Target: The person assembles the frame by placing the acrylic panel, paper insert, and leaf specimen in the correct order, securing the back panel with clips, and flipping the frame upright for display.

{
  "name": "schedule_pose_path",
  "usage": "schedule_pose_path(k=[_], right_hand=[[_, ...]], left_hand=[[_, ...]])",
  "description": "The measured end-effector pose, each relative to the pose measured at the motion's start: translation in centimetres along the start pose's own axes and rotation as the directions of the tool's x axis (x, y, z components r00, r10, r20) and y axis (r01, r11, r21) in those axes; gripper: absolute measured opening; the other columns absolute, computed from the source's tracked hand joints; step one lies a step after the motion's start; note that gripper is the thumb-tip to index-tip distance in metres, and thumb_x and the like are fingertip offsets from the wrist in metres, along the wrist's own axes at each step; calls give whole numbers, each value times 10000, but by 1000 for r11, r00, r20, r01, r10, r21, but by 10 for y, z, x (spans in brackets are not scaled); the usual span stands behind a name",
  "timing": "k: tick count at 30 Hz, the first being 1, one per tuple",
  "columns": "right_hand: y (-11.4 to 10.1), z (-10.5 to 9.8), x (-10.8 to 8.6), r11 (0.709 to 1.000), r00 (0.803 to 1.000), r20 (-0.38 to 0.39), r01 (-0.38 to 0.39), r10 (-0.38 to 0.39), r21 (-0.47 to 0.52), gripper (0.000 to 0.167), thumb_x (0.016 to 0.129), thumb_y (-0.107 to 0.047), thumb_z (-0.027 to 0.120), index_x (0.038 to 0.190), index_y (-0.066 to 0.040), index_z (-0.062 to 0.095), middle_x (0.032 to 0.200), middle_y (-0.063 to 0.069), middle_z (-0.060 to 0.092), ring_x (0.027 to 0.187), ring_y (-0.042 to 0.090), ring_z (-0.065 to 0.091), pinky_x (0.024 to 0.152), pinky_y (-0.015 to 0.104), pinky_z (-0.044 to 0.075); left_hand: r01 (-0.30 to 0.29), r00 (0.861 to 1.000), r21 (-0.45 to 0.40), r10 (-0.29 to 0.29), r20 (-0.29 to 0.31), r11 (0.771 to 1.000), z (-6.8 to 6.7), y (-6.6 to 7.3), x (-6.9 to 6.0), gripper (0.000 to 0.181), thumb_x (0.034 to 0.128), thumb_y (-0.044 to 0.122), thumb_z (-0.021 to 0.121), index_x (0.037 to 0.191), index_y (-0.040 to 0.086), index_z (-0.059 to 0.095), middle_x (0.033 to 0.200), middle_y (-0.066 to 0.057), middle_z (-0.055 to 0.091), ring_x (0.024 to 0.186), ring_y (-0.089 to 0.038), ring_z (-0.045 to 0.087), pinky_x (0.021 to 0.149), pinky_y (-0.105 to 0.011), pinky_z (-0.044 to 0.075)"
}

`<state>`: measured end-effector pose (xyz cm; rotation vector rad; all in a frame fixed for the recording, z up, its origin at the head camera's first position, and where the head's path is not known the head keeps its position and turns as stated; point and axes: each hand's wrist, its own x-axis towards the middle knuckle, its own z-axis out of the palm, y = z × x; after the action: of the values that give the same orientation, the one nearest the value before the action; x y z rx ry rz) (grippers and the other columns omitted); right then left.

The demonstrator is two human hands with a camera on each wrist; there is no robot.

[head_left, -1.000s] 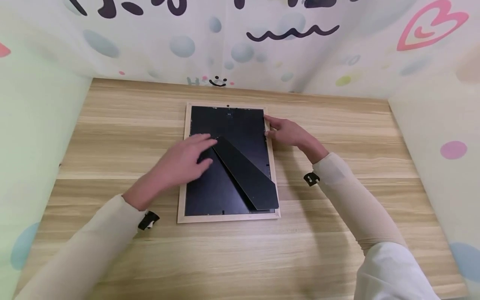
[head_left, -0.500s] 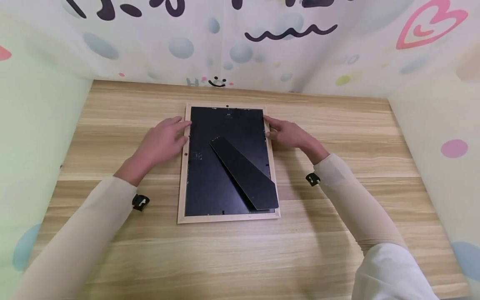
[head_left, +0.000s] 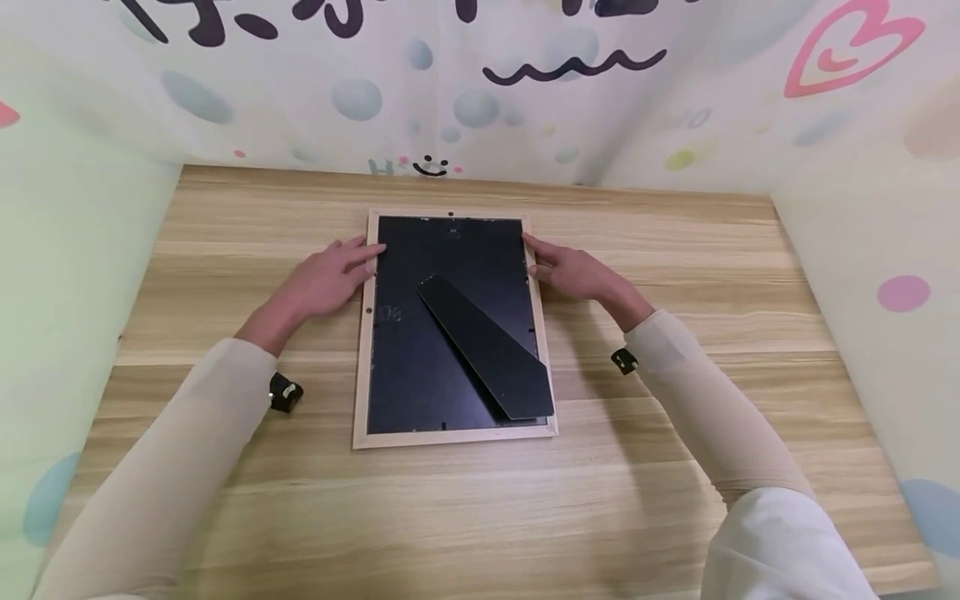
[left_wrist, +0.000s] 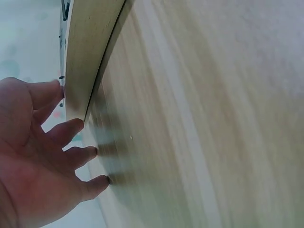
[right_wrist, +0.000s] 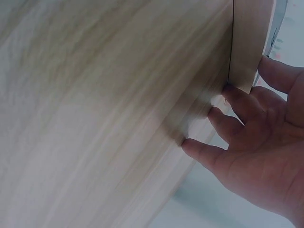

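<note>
— What's around the picture frame [head_left: 364, 375]?
— A wood-grain tabletop [head_left: 450, 517] beneath it, a white printed backdrop [head_left: 622, 125] beyond it, and a pale side panel [head_left: 75, 275] well out to its left; another pale surface stands to its right.
— And the frame itself?
— Lying back upward on the tabletop. Its wooden rim surrounds a black backing board [head_left: 412, 375], with an easel leg [head_left: 487, 350] slanting across to the frame's near right corner.
— The hands?
— Left hand [head_left: 326, 279] at its left edge, right hand [head_left: 573, 271] at its right, both toward the far end, fingers loosely spread and touching the rim.
— Do the wrist views add anything?
— The frame's side wall [left_wrist: 88, 52], and lower fingers fanned just beside it. Whether all touch the tabletop, I can't tell.
</note>
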<state>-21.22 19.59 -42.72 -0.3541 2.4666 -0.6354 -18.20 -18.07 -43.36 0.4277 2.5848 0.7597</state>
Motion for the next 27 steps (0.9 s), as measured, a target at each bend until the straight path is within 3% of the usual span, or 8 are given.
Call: schedule_pose_path(k=[13, 27], right_hand=[[1, 1, 3, 999, 1000, 14, -1, 2, -40, 611, 1042, -388, 404, 1563, -351, 84, 1571, 62, 314, 1438, 343, 278, 1148, 498, 259], [1, 5, 6, 1000, 1000, 15, -9, 9, -24, 601, 1043, -405, 388, 1554, -379, 73, 1578, 51, 302, 1449, 332, 256, 1151, 500, 257]], left_hand=[[93, 996, -102, -93, 3, 990, -1, 1, 3, 524, 1030, 389, 442, 1525, 245, 346, 1610, -135, 212, 1484, -413, 54, 1144, -641, 111], [109, 994, -104, -110, -2, 989, 1, 0, 7, 533, 1024, 375, 465, 1527, 251, 338, 1612, -139, 198, 1480, -426, 42, 1145, -641, 101]])
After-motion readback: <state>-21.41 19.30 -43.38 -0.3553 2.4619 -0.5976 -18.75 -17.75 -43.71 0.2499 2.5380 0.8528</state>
